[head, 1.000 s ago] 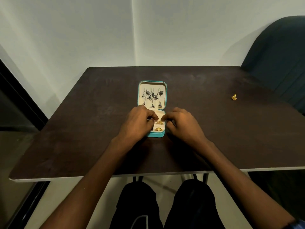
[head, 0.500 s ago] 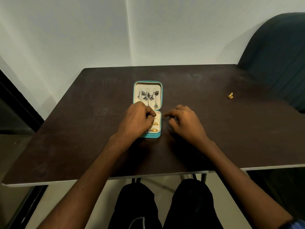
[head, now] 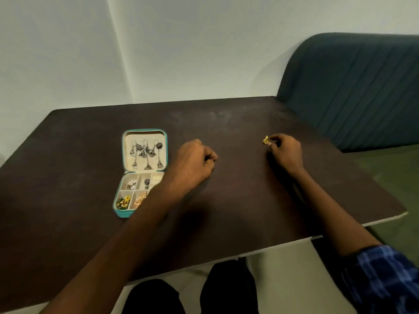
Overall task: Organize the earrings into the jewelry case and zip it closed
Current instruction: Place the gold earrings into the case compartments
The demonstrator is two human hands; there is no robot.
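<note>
Case (head: pixel 122 148): teal, unzipped, lying flat on the left of the table (head: pixel 226 200); silver earrings (head: pixel 146 154) hang in its lid
Left hand (head: pixel 192 162): just right of the case, fingers clenched, grasping nothing visible
Right hand (head: pixel 286 152): well apart from the case, fingertips pinching a gold earring (head: pixel 265 140)

A dark brown table (head: pixel 226 123) stands against a pale wall (head: pixel 204 46), beside a teal padded seat (head: pixel 353 87).
</note>
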